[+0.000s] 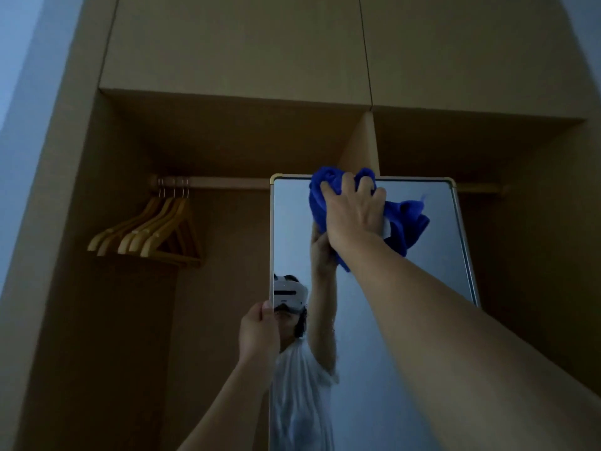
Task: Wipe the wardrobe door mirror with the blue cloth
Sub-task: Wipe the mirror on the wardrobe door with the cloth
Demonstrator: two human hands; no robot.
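A dim open wardrobe [227, 131] with tan panels fills the view. Against the top edge of its door mirror [432, 255], a bunched blue cloth [406, 219] is pressed by the right hand [353, 216], fingers curled into its folds. The cloth appears soft, light and easily gathered. The mirror's left frame is pinched by the left hand [258, 333]; it is best steadied by that frame, as glass is judged fragile. Wooden hangers [146, 232] hang on a rail [227, 183]. No writing can be read.

Deep blue cloth [406, 219] against a pale grey-blue mirror [374, 320] edged in a thin gold frame [270, 242]; tan-brown wardrobe [227, 60] panels, light yellow-wood hangers [146, 232], and a white headset [289, 292] with white shirt [299, 385] reflected
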